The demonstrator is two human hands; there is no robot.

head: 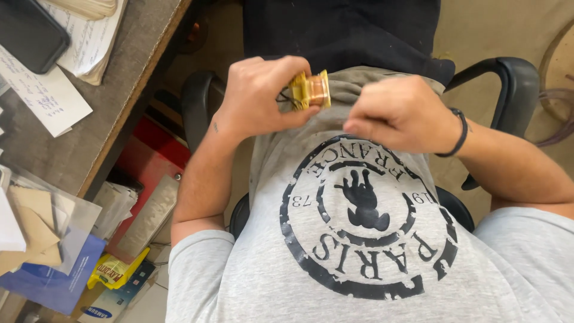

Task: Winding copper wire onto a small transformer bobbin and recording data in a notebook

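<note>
My left hand (pixel 260 98) is shut on a small coil of copper wire (pixel 312 90) wound on a yellowish bobbin, held in front of my belly over my grey printed shirt (pixel 359 239). Thumb and fingers pinch the coil's left side. My right hand (pixel 400 113) hovers just right of the coil with its fingers curled in; nothing shows between them. A black band (pixel 460 134) circles the right wrist. Whether the right fingertips touch the coil or a thin wire is too small to tell.
I sit in a black chair with armrests at left (pixel 194 96) and right (pixel 514 78). A desk (pixel 78 143) on the left carries handwritten papers (pixel 48 96), a dark phone (pixel 30 33) and plastic sleeves. Below it lie a red box (pixel 143 161) and a yellow packet (pixel 113 272).
</note>
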